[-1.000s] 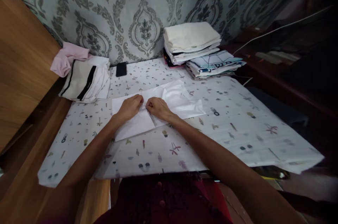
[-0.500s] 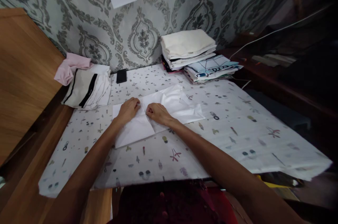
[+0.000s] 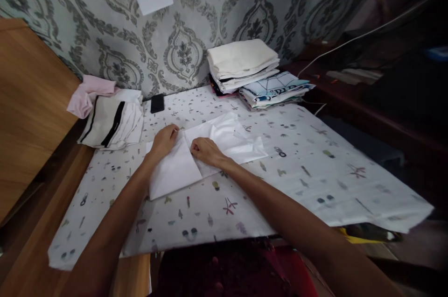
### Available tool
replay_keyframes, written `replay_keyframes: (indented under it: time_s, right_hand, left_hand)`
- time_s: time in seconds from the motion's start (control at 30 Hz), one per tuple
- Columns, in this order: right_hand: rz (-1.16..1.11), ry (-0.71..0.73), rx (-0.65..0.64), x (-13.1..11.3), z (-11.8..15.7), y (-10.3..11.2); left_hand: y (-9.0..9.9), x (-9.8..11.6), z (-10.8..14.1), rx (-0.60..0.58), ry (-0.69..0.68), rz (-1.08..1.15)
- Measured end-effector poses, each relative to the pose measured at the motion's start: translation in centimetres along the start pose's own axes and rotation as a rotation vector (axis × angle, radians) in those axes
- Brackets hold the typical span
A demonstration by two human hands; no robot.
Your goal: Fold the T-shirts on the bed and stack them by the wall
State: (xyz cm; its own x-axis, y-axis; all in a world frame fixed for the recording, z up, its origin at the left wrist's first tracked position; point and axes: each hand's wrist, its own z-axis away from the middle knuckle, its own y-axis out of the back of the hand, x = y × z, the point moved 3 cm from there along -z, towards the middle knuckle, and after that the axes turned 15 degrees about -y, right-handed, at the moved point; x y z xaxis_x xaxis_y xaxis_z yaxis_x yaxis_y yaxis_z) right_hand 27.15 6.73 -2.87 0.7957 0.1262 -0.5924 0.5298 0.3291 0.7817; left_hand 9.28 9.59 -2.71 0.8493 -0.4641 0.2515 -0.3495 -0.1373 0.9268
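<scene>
A thin white cloth (image 3: 175, 171) lies partly folded on the table, its left part doubled over and its right part loose and wrinkled. My left hand (image 3: 165, 140) is closed at the far edge of the folded part, with fingertips on the fabric. Just right of the fold's edge, my right hand (image 3: 207, 151) has its fingers curled and pinched on the same cloth. The fingertips of both hands are partly hidden.
A patterned white sheet (image 3: 297, 185) covers the table. A black phone (image 3: 157, 103) lies near the wall. Folded clothes (image 3: 112, 122) with a pink cloth (image 3: 90, 95) sit at left. Stacks of cream cloths (image 3: 243, 59) and printed fabric (image 3: 276, 89) stand at back right.
My left hand has shifted slightly away from me along the cloth, and its fingers are more curled. My right hand stays nearly in place. The whole view has moved a little.
</scene>
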Motion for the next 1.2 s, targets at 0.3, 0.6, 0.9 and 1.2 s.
replay_keyframes:
  time_s: [0.3,0.6,0.9,1.2]
  right_hand:
    - [-0.005,0.008,0.012,0.3,-0.1,-0.2]
    - [-0.048,0.02,0.053,0.6,0.3,0.3]
    - [-0.029,-0.078,-0.076,0.6,2.6,0.8]
    - [-0.052,-0.1,-0.028,0.1,2.4,-0.1]
  left_hand:
    - [-1.0,-1.1,-1.2,-0.01,0.005,-0.05]
    - [0.1,1.3,0.7,0.105,0.003,-0.093]
    - [2.1,5.8,7.7,0.05,-0.032,0.129]
    - [0.8,5.8,9.5,0.079,-0.052,0.104]
